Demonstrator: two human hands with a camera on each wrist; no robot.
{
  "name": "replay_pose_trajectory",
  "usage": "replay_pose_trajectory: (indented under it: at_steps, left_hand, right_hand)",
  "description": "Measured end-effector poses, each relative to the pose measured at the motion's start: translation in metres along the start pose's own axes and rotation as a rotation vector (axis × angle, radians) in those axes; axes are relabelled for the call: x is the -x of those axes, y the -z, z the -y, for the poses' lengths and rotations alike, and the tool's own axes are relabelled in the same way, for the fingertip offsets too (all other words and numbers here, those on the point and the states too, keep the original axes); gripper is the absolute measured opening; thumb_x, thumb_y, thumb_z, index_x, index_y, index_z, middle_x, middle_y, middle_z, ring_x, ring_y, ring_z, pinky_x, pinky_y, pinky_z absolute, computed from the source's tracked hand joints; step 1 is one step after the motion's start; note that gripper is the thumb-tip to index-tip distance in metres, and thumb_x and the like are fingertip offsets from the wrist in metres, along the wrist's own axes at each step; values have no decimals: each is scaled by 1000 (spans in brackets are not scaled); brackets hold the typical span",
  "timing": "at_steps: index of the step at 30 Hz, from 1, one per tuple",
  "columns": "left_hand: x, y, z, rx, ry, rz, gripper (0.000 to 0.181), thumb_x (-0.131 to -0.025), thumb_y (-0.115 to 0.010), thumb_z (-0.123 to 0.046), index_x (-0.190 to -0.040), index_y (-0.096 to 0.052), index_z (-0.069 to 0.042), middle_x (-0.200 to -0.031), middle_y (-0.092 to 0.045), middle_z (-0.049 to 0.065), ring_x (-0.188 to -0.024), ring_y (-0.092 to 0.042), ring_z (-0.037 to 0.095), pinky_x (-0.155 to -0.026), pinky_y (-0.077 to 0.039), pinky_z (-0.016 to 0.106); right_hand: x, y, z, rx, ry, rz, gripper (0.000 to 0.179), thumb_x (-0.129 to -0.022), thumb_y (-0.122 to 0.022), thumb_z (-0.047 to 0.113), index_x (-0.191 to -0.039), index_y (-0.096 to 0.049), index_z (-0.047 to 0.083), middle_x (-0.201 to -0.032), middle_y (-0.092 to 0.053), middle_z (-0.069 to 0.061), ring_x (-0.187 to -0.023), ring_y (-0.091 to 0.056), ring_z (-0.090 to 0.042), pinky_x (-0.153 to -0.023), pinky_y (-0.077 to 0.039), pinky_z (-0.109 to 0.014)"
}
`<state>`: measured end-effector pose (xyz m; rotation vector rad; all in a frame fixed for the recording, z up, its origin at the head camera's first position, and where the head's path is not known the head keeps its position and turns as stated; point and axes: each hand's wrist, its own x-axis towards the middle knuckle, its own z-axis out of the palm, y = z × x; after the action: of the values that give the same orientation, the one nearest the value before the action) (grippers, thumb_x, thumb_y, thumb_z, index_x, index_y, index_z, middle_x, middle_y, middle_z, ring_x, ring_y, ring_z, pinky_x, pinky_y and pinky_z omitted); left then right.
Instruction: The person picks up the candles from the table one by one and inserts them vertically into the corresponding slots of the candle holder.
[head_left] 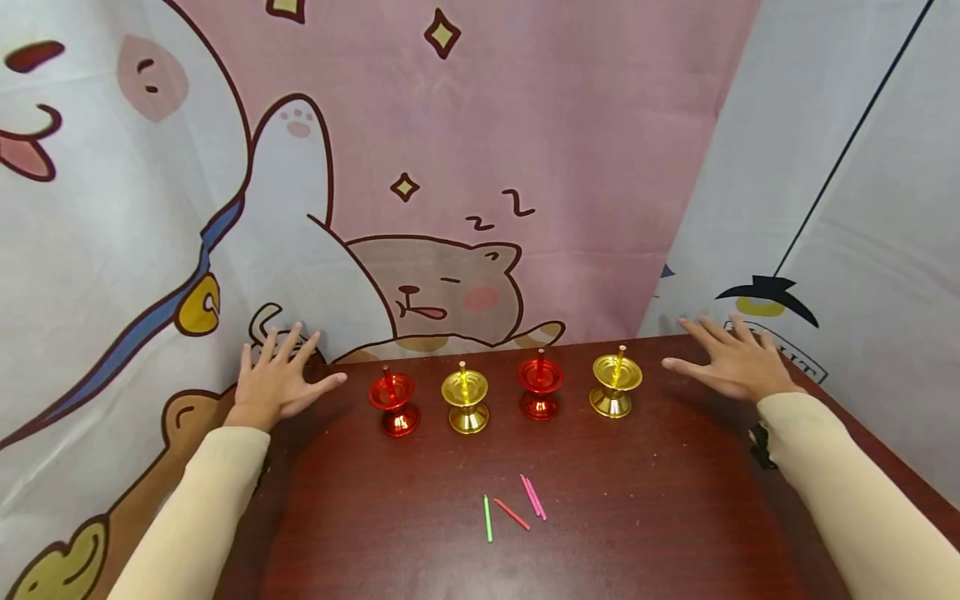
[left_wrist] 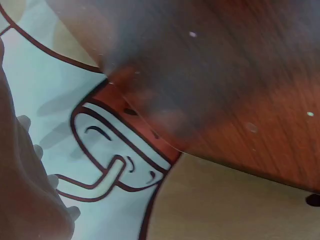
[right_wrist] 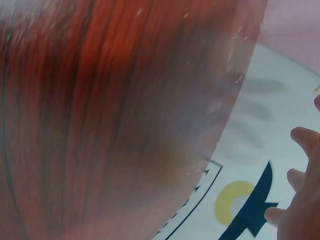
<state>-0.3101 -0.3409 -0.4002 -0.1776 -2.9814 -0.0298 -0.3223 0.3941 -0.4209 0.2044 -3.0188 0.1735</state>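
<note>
My left hand (head_left: 276,385) is spread with straight fingers over the table's left side, holding nothing. On the far right my right hand (head_left: 735,362) is likewise spread and holds nothing. Between them stands a row of shiny candle holders: a red one (head_left: 400,419), a gold one (head_left: 468,418), another red one (head_left: 539,406) and another gold one (head_left: 611,403), each with a thin upright stick in its cup. Closer to me lie thin candles: a green one (head_left: 488,518), a red one (head_left: 512,514) and two pink ones (head_left: 533,497) side by side.
The dark red wooden table (head_left: 585,533) ends at a cartoon-printed cloth (head_left: 585,150) behind it, with more printed cloth (head_left: 885,250) along the right. In the left wrist view the table's edge (left_wrist: 280,179) meets the cloth.
</note>
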Motion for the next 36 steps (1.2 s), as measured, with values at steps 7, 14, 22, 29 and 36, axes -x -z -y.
replay_pose_trajectory:
  at_steps: [7,14,22,29,36]
  left_hand:
    - [5,9,-18,-28,-68,-50,105,-97,-48,-87,-175,-32,-17,-181,-17,21,-164,-10,53,-125,-1,78]
    - [15,15,-35,54,-123,-82,93,-105,-49,-75,-175,-32,-17,-182,-17,17,-165,-11,51,-125,-3,79]
    - [26,14,-50,757,-126,51,68,-119,-40,-48,-174,-31,-9,-178,-27,22,-164,-19,49,-125,-17,75]
    - [30,-1,-70,1141,-114,63,61,-119,-50,-32,-172,-32,-6,-172,-38,23,-162,-27,45,-127,-20,71]
    - [25,-18,-90,1245,-108,75,66,-113,-61,-20,-169,-31,-1,-169,-41,27,-158,-36,47,-127,-28,67]
  right_hand:
    - [5,7,17,5,43,-33,103,-98,-52,83,-175,-29,18,-173,-29,-32,-157,-10,-66,-116,-4,-90]
    - [18,16,33,-11,108,-77,98,-101,-58,76,-176,-26,22,-175,-30,-27,-160,-10,-61,-117,-7,-88]
    - [38,29,70,-125,177,-183,84,-106,-62,63,-174,-35,21,-174,-35,-23,-164,-10,-54,-119,-10,-86]
    - [47,39,122,-328,308,-383,65,-102,-79,40,-156,-58,10,-156,-57,-19,-148,-44,-47,-115,-35,-75]
    - [52,39,181,-497,460,-420,46,-95,-85,24,-137,-72,14,-137,-70,-5,-129,-59,-29,-106,-49,-64]
